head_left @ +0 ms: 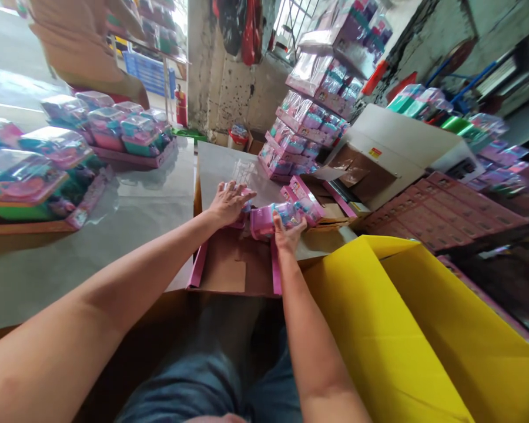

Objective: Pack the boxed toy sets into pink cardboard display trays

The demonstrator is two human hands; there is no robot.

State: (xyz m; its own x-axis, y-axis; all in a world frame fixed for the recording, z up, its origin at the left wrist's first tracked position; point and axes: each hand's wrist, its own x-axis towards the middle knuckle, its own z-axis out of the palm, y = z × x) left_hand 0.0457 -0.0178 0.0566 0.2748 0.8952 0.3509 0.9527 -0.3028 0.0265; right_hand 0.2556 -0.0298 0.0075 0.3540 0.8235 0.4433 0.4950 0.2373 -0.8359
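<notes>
A shallow pink cardboard tray (223, 270) lies before me, its near part bare brown card. At its far left, my left hand (229, 204) is curled over a pink package with a clear plastic top (245, 205); the hand covers most of it. My right hand (287, 234) grips a purple-and-blue package with clear plastic (264, 221), tilted on its side above the tray's far right part. The fingers wrap its right end, thumb on the near side. Printing on both packages is too blurred to read.
Filled trays (132, 155) of similar packages stand on the grey table (158, 247) at left. More trays (291, 144) are stacked high behind. An open yellow carton (379, 329) stands at my right, near a white machine (397, 141). A person (79, 47) sits at the far left.
</notes>
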